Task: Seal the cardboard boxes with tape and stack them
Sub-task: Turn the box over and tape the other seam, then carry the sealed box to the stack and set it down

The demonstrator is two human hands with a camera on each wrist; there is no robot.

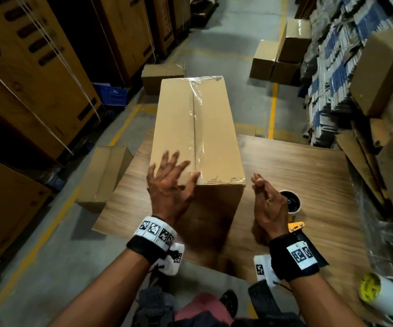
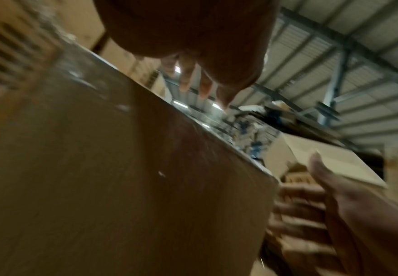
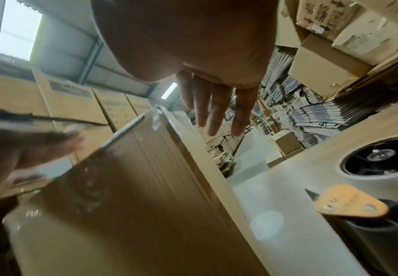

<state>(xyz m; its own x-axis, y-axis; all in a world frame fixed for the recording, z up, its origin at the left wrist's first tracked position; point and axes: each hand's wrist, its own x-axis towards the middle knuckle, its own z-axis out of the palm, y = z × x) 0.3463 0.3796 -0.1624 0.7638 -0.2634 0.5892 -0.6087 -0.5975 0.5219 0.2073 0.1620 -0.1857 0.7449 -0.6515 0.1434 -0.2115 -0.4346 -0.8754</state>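
Observation:
A tall cardboard box (image 1: 197, 128) stands on the wooden table (image 1: 297, 175), clear tape running along its top seam. My left hand (image 1: 169, 178) hovers with spread fingers over the box's near left top corner; whether it touches is unclear. My right hand (image 1: 265, 199) is open beside the box's right face, holding nothing. The tape dispenser (image 1: 290, 204) with an orange plate lies on the table just right of that hand. The right wrist view shows the box (image 3: 127, 196), straight fingers (image 3: 214, 106) and the dispenser (image 3: 370, 186). In the blurred left wrist view, the box (image 2: 99, 186) fills the frame.
Sealed small boxes (image 1: 278, 60) sit on the floor ahead right, another (image 1: 162, 76) behind the tall box. An open box (image 1: 105, 178) stands left of the table. Big strapped cartons (image 1: 25, 74) line the left aisle. Flattened stock (image 1: 337, 74) piles at right. A tape roll (image 1: 379, 293) lies near right.

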